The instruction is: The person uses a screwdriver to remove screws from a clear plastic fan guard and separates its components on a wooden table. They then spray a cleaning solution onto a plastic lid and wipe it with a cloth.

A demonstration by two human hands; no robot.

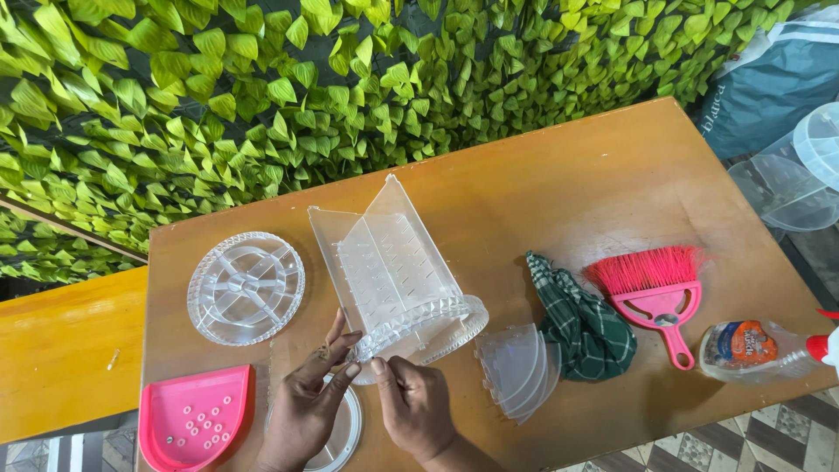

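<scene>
A clear plastic rack [393, 271], made of upright divider panels on a ribbed round base, is laid on its side near the front of the wooden table [559, 175], seemingly so that its base rim can be reached; the rim is pinched between the fingers of the left hand [308, 398] and the right hand [411, 402]. A clear round lid [343, 433] lies largely hidden beneath the left hand. The spray bottle [759, 346] is cut off at the picture's right edge, and the stacked clear panels [516, 367] blur together.

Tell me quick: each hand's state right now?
Left hand: fingers pinch the rim of the clear plastic organizer.
Right hand: grips the same rim.
</scene>
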